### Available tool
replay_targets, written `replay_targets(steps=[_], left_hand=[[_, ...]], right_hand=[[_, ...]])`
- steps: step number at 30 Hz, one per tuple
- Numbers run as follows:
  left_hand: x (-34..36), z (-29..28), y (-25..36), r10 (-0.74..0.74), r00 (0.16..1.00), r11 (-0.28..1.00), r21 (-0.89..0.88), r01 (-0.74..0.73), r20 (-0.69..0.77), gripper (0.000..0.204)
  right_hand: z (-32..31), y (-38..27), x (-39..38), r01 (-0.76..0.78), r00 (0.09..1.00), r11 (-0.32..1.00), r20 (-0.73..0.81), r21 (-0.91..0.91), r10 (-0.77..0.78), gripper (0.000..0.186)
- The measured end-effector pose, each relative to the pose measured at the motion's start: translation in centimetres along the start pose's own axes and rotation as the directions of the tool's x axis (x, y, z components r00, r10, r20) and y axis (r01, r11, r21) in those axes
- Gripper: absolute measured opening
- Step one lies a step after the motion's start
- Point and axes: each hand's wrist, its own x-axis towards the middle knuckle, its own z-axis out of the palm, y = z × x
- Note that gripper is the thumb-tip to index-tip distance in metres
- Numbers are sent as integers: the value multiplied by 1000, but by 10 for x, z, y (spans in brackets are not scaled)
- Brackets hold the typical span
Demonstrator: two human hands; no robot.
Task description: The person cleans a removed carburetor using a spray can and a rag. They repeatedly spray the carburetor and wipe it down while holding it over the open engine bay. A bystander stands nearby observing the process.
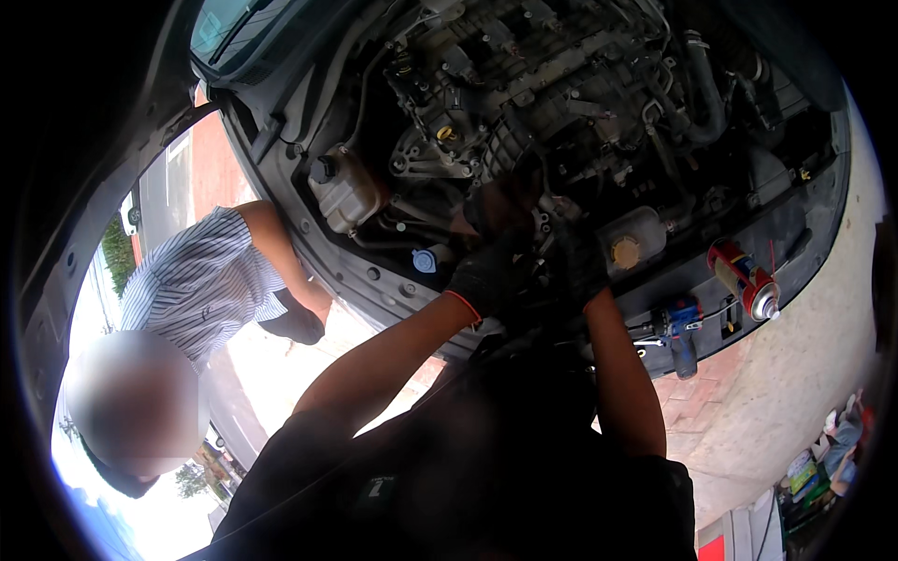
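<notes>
Both of my hands wear dark gloves and reach down into the front of an open engine bay, close together. My left hand (pixel 491 266), with an orange glove cuff, is among dark parts below the engine block (pixel 552 84). Its fingers are lost in shadow. Close beside it on the right, my right hand (pixel 582 262) is next to a small metal fitting (pixel 559 206) and a translucent reservoir (pixel 638 229) with a tan cap. Shadow hides these fingers too, and I cannot make out anything held in either hand.
On the front edge of the bay lie a blue cordless power tool (pixel 681 327) and a red spray can (pixel 745 280). A coolant tank (pixel 344 192) and a blue cap (pixel 425 260) are on the left. Another person (pixel 201 271) in a striped shirt stands beside the car at left.
</notes>
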Motion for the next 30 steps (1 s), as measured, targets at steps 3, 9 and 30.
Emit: replay_targets(steps=[3,9,30], left_hand=[[-5,-32,1,-101,982,942,332,43,162,41],[14,-61,-15,16,1000,885,466,-5,-19,34],[30,-16,46,-259,952,888,428,168,162,32]], right_hand=[[-2,-6,3,-98,995,988,34,121,94,41],[-2,-22,2,-346,937,851,105,396,333,45],[4,-7,11,-383,921,839,93,388,378,41]])
